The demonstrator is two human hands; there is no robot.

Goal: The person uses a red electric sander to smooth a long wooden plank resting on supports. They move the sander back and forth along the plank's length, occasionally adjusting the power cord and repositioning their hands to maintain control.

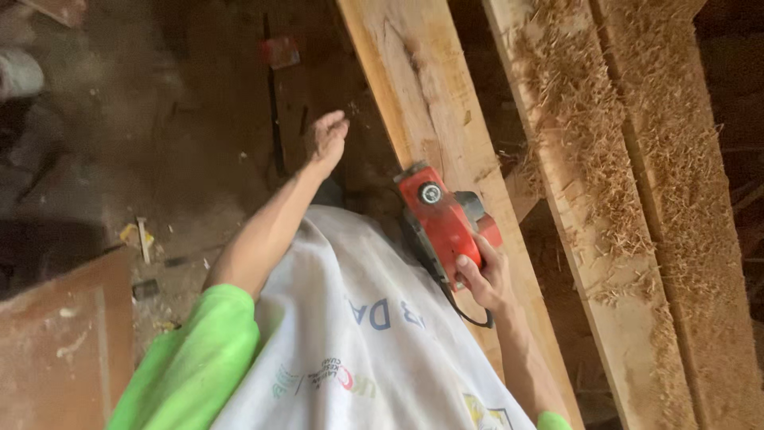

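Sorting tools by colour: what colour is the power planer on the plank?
Red with grey parts; the planer shows in the head view.

Your electric planer [442, 221] has a glossy red plastic shell with matt grey parts, and it sits on a pale wooden plank [414, 87] — smooth-planed, bare grain. The beam [637, 159] beside it is rough under curly wood shavings [581, 119]; your apron [358, 342] is matt white cloth.
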